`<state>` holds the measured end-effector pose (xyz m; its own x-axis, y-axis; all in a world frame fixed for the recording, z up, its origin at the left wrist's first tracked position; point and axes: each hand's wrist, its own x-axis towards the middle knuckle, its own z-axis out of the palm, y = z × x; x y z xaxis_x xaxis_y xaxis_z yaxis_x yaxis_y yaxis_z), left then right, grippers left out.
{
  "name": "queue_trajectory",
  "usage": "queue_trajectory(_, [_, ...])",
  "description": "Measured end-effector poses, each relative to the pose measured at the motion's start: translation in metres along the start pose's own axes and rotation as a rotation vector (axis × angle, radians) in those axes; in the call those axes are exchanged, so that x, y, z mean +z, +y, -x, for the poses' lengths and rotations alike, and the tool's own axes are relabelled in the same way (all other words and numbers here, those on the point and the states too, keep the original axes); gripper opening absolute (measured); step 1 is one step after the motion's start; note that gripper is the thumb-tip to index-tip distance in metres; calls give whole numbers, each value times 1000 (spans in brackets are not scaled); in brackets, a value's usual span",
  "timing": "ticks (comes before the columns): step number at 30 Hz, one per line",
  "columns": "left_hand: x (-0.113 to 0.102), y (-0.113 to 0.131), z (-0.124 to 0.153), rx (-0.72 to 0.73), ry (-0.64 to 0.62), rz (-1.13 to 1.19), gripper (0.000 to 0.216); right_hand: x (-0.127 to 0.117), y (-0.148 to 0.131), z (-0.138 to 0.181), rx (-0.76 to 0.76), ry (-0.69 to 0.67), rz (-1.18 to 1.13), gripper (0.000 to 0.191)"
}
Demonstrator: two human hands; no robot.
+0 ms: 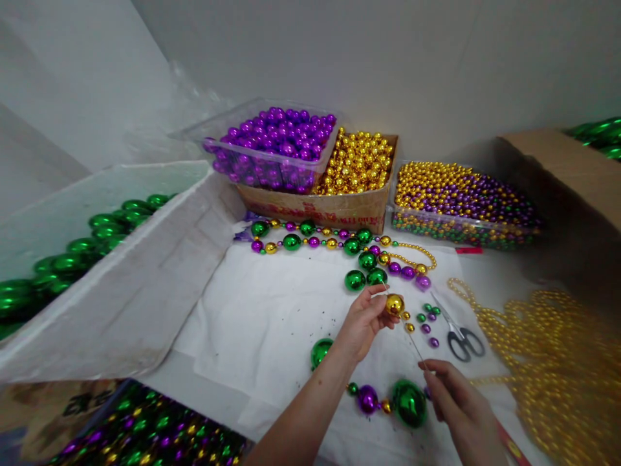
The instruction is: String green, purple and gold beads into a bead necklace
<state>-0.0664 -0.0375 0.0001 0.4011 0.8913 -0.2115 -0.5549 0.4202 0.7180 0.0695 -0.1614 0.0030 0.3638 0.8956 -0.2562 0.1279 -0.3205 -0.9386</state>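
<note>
My left hand [363,320] pinches a large gold bead [394,303] above the white cloth [272,317]. A thin needle or wire [413,341] runs from the bead down to my right hand [458,404], whose fingers are closed on its lower end. Small gold beads sit on the wire just under the big one. A strung chain of green, purple and gold beads [339,244] lies behind my left hand. Another strung piece with a big green bead [410,402] and a purple bead [367,399] lies between my forearms.
Scissors [458,333] lie right of the hands. A heap of gold bead strands [553,362] fills the right side. Behind are bins of purple balls [276,139], gold balls [356,162] and mixed small beads [460,194]. A white box of green balls [72,252] stands left.
</note>
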Motion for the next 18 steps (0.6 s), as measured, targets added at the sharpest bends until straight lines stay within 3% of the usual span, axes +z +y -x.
queue_trajectory(5, [5, -1, 8, -119, -104, -182, 27, 14, -3, -21, -59, -44, -92, 26])
queue_trajectory(8, [6, 6, 7, -50, -7, -347, 27, 4, -7, -33, -189, -93, 64, 28])
queue_trajectory(12, [11, 15, 3, 111, 67, -533, 23, -13, -24, -41, -347, 10, 275, 33])
queue_trajectory(18, [27, 10, 0, 205, 6, -493, 19, 6, -34, -57, -229, -235, 4, 25])
